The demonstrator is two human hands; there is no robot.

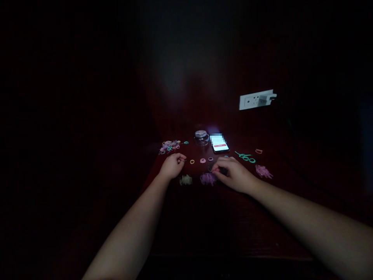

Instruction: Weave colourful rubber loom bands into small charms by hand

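Observation:
My left hand (pixel 172 165) is closed in a pinch beside a mixed pile of coloured elastic hair ties (pixel 168 146); what its fingertips hold, if anything, is too small to make out. Above a purple pile of small bands (pixel 207 179), my right hand (pixel 230 171) also pinches, and the dark prevents me from telling what is in it. A pale yellow pile (pixel 185 179) lies just below my left hand. Between the hands sit a yellow ring-shaped tie (pixel 192 161), pink ties (pixel 203 160) and a purple tie (pixel 210 159).
Behind the ties stand a clear lidded jar (pixel 201 140) and a lit phone (pixel 220 147). To the right lie green ties (pixel 245 157), an orange-pink tie (pixel 258 151) and a pink pile (pixel 264 171). A wall socket (pixel 256 100) holds a plug with a cable. The dark red table (pixel 233 229) is dimly lit.

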